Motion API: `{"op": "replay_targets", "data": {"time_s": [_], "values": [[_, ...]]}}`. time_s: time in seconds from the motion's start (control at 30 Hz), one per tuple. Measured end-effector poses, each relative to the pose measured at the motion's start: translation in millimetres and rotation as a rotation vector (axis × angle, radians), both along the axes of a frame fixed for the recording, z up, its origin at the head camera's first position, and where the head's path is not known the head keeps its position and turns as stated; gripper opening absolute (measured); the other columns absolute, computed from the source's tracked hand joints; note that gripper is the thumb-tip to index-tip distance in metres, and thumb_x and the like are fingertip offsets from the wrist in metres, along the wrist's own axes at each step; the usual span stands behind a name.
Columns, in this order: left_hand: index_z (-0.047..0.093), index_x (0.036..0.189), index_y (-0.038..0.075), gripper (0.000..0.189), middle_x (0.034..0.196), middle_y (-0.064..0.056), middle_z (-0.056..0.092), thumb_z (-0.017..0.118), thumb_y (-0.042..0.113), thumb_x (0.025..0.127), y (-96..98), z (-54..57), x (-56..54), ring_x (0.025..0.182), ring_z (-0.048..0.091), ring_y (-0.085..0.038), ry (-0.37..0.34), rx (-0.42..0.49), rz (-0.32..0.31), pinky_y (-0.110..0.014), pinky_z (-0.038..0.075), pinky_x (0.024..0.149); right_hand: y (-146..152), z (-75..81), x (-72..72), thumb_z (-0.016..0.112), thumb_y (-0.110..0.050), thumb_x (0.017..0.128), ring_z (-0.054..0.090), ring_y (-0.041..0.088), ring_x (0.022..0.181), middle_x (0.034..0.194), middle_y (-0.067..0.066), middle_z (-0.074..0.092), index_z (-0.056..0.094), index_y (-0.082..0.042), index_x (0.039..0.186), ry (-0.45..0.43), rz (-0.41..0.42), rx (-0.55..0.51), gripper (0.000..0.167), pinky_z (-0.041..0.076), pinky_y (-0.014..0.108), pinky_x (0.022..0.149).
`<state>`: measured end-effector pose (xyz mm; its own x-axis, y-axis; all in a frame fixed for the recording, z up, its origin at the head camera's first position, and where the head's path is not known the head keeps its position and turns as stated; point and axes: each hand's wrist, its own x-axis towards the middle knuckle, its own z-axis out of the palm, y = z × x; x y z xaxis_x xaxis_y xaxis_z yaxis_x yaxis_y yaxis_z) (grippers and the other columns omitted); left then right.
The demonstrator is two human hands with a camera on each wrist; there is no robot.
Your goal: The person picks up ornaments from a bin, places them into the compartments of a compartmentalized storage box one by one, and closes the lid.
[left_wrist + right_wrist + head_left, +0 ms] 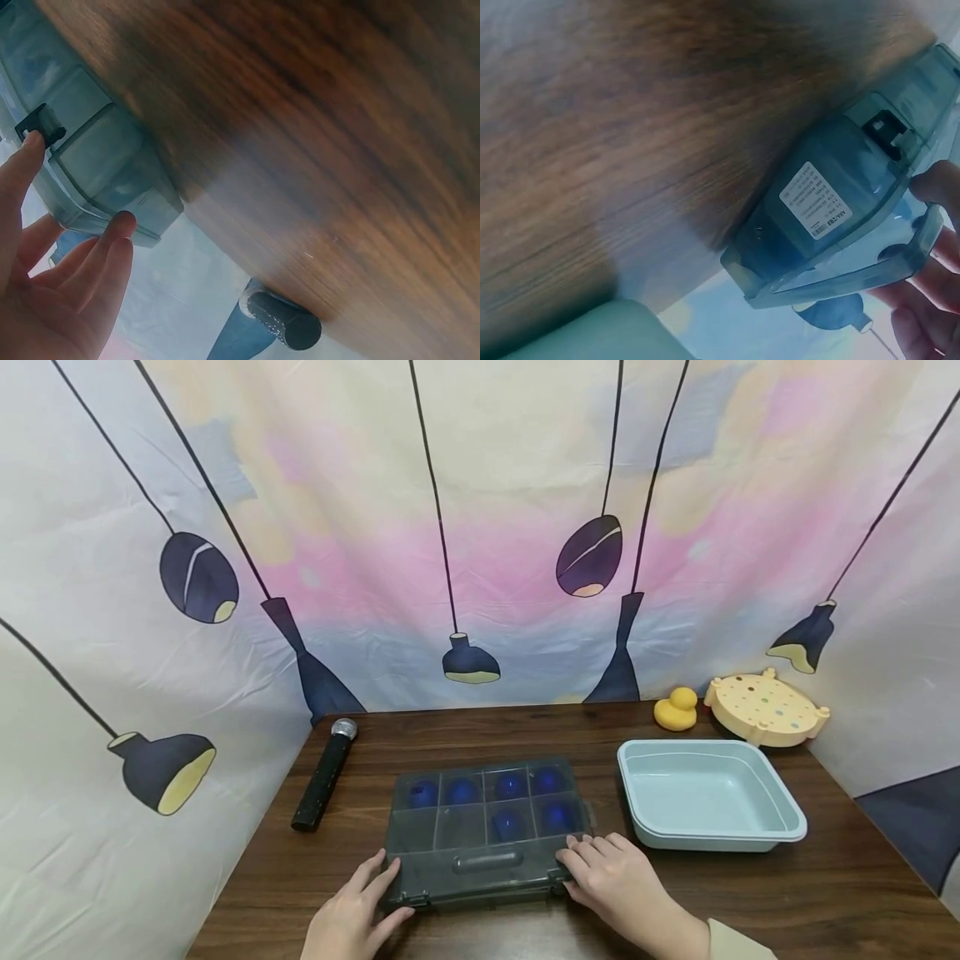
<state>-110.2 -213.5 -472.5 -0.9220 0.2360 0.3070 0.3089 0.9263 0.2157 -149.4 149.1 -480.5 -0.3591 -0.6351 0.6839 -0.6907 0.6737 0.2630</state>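
Note:
A translucent dark grey compartment box with a moulded handle lies on the table in front of me. Several blue balls show through its lid, in the back row and at the right of the front row. My left hand holds the front left corner; in the left wrist view the thumb is at a black latch, with fingertips along the side. At the front right corner, my right hand grips the lid, whose edge stands up from the box wall in the right wrist view, near another black latch.
A black microphone lies left of the box. To the right stands a pale blue basin, with a yellow rubber duck and a round yellow spotted toy behind it. A patterned curtain hangs along the table's back edge.

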Motion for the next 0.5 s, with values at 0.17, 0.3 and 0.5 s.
{"op": "replay_targets", "data": {"time_s": [0.17,0.3,0.5], "values": [[0.069,0.121,0.011,0.060,0.124,-0.010,0.060,0.080,0.046,0.074,1.0,1.8,0.1,0.071,0.065,-0.018,-0.002,-0.004,0.005,-0.022,0.043,0.048,-4.5,-0.2,-1.5,0.044,-0.009,0.086,0.056,0.019,0.056,0.084,0.008,0.069,0.059,-0.008,0.081,0.053,0.015,-0.035,0.016,0.036,0.029,0.050],[0.069,0.121,0.012,0.060,0.125,-0.010,0.060,0.080,0.047,0.074,0.8,0.8,-0.5,0.075,0.066,-0.020,0.006,-0.013,0.009,-0.024,0.047,0.051,-4.1,0.2,-4.0,0.040,-0.006,0.088,0.054,0.019,0.054,0.083,0.007,0.070,0.060,-0.008,0.081,0.061,0.032,-0.034,0.021,0.035,0.029,0.050],[0.069,0.121,0.013,0.059,0.124,-0.010,0.060,0.080,0.047,0.074,0.4,-2.2,-0.3,0.076,0.066,-0.020,0.023,-0.017,0.013,-0.024,0.048,0.051,4.2,1.7,-4.9,0.065,-0.019,0.078,0.060,0.020,0.068,0.090,0.004,0.070,0.065,-0.009,0.090,0.002,0.048,0.019,0.016,0.045,0.033,0.062]]}}
